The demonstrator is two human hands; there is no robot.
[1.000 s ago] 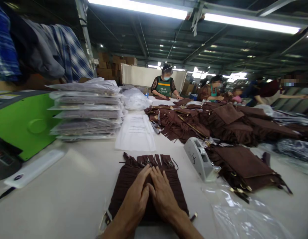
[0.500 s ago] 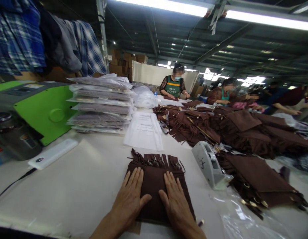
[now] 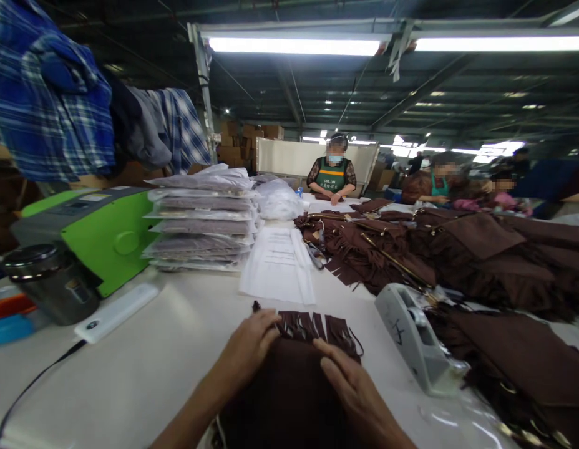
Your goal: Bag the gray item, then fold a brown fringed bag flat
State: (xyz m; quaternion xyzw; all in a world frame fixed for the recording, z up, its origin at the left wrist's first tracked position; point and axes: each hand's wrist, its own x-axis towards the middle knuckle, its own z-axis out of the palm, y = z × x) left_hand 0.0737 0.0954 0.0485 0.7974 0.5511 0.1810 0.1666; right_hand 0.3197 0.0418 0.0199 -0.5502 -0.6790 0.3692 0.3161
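Observation:
A dark brown fringed bag [image 3: 294, 374] lies on the white table in front of me, its fringe [image 3: 301, 325] pointing away. The near part is very dark and runs down to the bottom of the view. My left hand [image 3: 253, 340] is at the far left corner, with fingers bent and drawn together over the fringe there, covering part of it. Along the right side rests my right hand [image 3: 348, 377], its fingers stretched out and touching the bag below the fringe. Close by on the right stands a grey tape dispenser [image 3: 408, 340].
Brown bags [image 3: 514, 349] are heaped along the right. Ahead lie white papers [image 3: 277, 265] and a stack of plastic-wrapped packs [image 3: 200, 231]. A green machine [image 3: 111, 240], a dark flask [image 3: 50, 287] and a white power bank [image 3: 116, 312] stand left. A co-worker [image 3: 331, 171] works opposite.
Both hands have moved from lying flat on the bag towards its fringe end. The left fingers have bent over the corner. The view has tilted up slightly.

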